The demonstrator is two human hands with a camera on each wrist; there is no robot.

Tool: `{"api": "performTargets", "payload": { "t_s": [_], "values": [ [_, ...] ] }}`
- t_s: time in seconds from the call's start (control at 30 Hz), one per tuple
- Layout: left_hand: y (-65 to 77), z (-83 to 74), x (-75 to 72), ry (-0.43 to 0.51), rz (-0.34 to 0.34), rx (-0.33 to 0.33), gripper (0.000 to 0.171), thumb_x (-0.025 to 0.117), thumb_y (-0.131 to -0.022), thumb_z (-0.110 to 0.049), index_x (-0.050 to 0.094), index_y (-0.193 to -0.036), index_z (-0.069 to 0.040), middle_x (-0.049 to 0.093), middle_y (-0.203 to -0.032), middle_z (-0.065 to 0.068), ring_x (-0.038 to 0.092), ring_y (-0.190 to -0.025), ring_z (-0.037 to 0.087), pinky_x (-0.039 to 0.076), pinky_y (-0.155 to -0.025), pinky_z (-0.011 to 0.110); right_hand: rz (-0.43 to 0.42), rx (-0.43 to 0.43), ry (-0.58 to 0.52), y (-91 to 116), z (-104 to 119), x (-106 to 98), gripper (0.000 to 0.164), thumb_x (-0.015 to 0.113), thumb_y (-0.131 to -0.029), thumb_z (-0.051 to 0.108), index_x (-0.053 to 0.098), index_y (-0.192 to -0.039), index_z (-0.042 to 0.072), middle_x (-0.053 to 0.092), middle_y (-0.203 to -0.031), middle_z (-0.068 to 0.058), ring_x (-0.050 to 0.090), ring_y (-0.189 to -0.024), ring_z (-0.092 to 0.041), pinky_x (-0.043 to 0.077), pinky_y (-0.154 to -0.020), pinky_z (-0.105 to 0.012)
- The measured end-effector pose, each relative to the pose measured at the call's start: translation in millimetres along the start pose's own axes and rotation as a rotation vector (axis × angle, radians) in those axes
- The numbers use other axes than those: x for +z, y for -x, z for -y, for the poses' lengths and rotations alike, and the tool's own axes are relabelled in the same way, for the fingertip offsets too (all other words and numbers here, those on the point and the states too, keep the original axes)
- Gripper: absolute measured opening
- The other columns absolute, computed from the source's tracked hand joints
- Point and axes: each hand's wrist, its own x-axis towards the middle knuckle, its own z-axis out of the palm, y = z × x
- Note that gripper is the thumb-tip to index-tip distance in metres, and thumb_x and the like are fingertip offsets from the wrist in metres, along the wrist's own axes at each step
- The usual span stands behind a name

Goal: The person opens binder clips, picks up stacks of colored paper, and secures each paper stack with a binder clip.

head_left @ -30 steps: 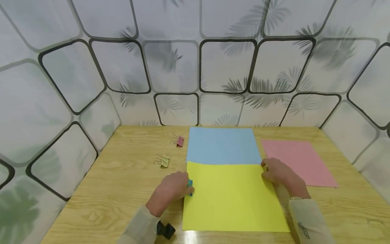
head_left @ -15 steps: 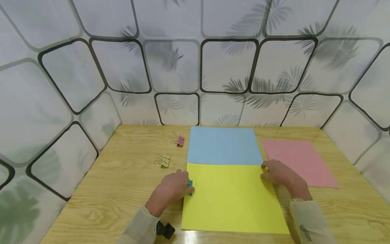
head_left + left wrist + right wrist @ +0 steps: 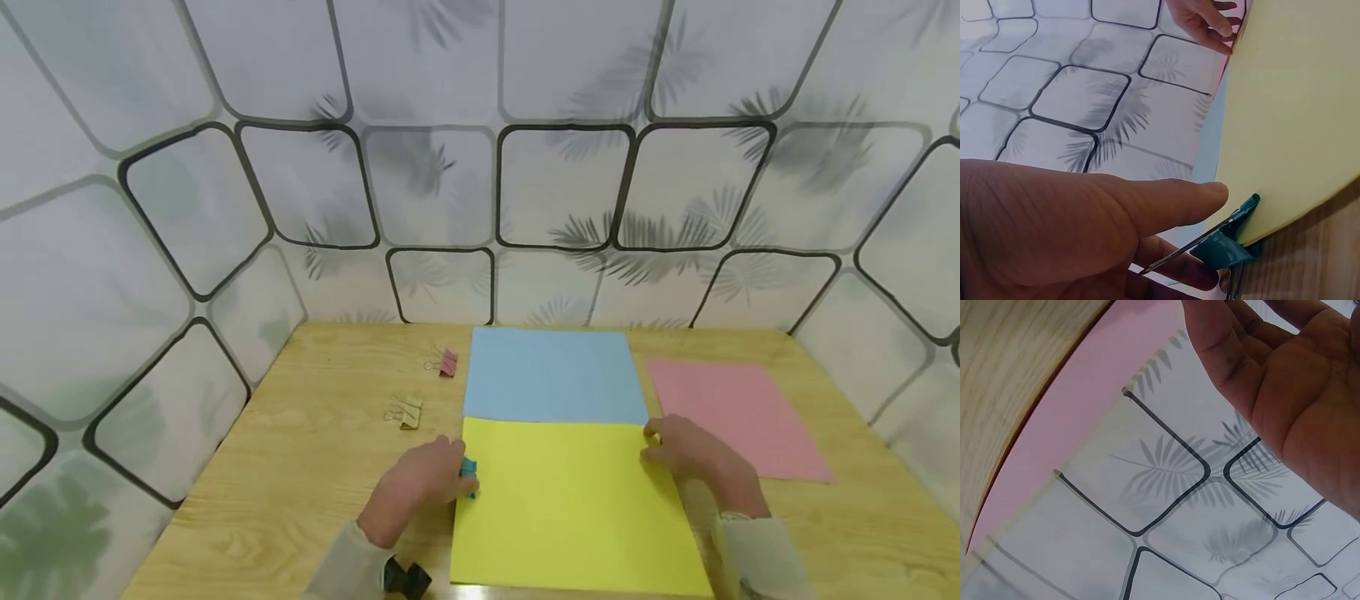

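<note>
Yellow sheet [image 3: 570, 517] — I'd seat its left edge squarely in the blue clip [image 3: 1217, 251] the left hand [image 3: 422, 477] curls round; whether the right hand [image 3: 688, 448] grips, I can't tell.

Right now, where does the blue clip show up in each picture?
Head: blue clip below centre, at the left edge of the yellow sheet.
Left wrist: blue clip low, right of centre, at that sheet's edge.
Right wrist: not in it.
Shared landmark in all three: leaf-patterned backdrop.
</note>
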Motion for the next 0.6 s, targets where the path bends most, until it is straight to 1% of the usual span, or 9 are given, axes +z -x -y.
{"api": "performTargets", "payload": {
  "t_s": [0.03, 0.13, 0.17, 0.23, 0.3, 0.37, 0.43, 0.5, 0.6],
  "values": [
    [-0.2, 0.7, 0.8, -0.002, 0.006, 0.000, 0.044, 0.066, -0.095, -0.036, 0.056, -0.118, 0.001, 0.052, -0.101, 0.012, 0.048, -0.076, 0.021, 0.043, -0.066, 0.036, 0.000, 0.009, -0.007, 1, 0, 1, 0.032, 0.066, -0.093, 0.014, 0.061, -0.112, -0.011, 0.062, -0.115, -0.031, 0.058, -0.108, -0.048, 0.049, -0.087, -0.057],
    [-0.7, 2.4, 3.6, 0.000, 0.016, 0.006, 0.045, 0.066, -0.095, -0.035, 0.056, -0.119, 0.001, 0.052, -0.101, 0.012, 0.048, -0.077, 0.020, 0.043, -0.066, 0.036, 0.016, 0.062, -0.063, 5, 3, 5, 0.033, 0.065, -0.094, 0.015, 0.059, -0.114, -0.011, 0.063, -0.110, -0.028, 0.063, -0.086, -0.037, 0.053, -0.070, -0.049],
    [-0.9, 2.9, 4.6, -0.001, 0.018, 0.011, 0.045, 0.066, -0.095, -0.036, 0.056, -0.120, 0.001, 0.051, -0.101, 0.011, 0.048, -0.077, 0.020, 0.042, -0.065, 0.036, 0.022, 0.088, -0.090, 7, 4, 6, 0.034, 0.065, -0.094, 0.015, 0.058, -0.115, -0.011, 0.064, -0.107, -0.025, 0.062, -0.078, -0.032, 0.053, -0.064, -0.045],
    [-1.3, 3.9, 6.5, -0.002, 0.019, 0.021, 0.046, 0.067, -0.094, -0.036, 0.055, -0.120, 0.001, 0.051, -0.099, 0.011, 0.047, -0.076, 0.020, 0.042, -0.065, 0.035, 0.036, 0.134, -0.140, 10, 6, 9, 0.037, 0.064, -0.094, 0.015, 0.056, -0.118, -0.011, 0.063, -0.099, -0.019, 0.055, -0.064, -0.022, 0.047, -0.053, -0.037],
    [-2.3, 5.3, 8.4, 0.006, 0.020, 0.033, 0.044, 0.067, -0.094, -0.035, 0.055, -0.118, 0.001, 0.050, -0.098, 0.011, 0.047, -0.077, 0.021, 0.042, -0.065, 0.036, 0.044, 0.164, -0.174, 11, 8, 11, 0.038, 0.064, -0.095, 0.015, 0.055, -0.120, -0.011, 0.062, -0.094, -0.014, 0.049, -0.057, -0.018, 0.043, -0.049, -0.032],
    [-2.8, 8.0, 10.7, 0.001, 0.021, 0.038, 0.046, 0.066, -0.095, -0.035, 0.055, -0.122, 0.001, 0.052, -0.101, 0.012, 0.049, -0.079, 0.022, 0.045, -0.068, 0.037, 0.055, 0.177, -0.190, 12, 10, 13, 0.038, 0.064, -0.095, 0.016, 0.055, -0.121, -0.009, 0.061, -0.094, -0.012, 0.047, -0.056, -0.017, 0.043, -0.049, -0.032],
    [-1.7, 11.6, 11.6, 0.010, 0.022, 0.031, 0.049, 0.066, -0.095, -0.036, 0.054, -0.126, 0.000, 0.054, -0.106, 0.014, 0.052, -0.083, 0.023, 0.048, -0.071, 0.040, 0.065, 0.160, -0.178, 11, 11, 13, 0.037, 0.064, -0.095, 0.017, 0.056, -0.121, -0.009, 0.063, -0.100, -0.016, 0.050, -0.060, -0.018, 0.045, -0.052, -0.033],
    [0.6, 15.0, 10.3, 0.022, 0.007, 0.026, 0.053, 0.066, -0.094, -0.035, 0.052, -0.131, 0.000, 0.056, -0.113, 0.018, 0.057, -0.089, 0.026, 0.052, -0.077, 0.045, 0.063, 0.124, -0.143, 11, 11, 12, 0.036, 0.064, -0.095, 0.018, 0.057, -0.119, -0.009, 0.064, -0.105, -0.020, 0.054, -0.066, -0.019, 0.049, -0.058, -0.038],
    [5.4, 17.6, 2.8, 0.050, -0.022, 0.016, 0.058, 0.067, -0.094, -0.035, 0.050, -0.135, 0.002, 0.057, -0.122, 0.023, 0.061, -0.102, 0.033, 0.052, -0.086, 0.052, 0.047, 0.079, -0.099, 10, 11, 8, 0.035, 0.065, -0.094, 0.018, 0.059, -0.116, -0.009, 0.064, -0.112, -0.026, 0.061, -0.081, -0.023, 0.052, -0.072, -0.045]
  ]
}}
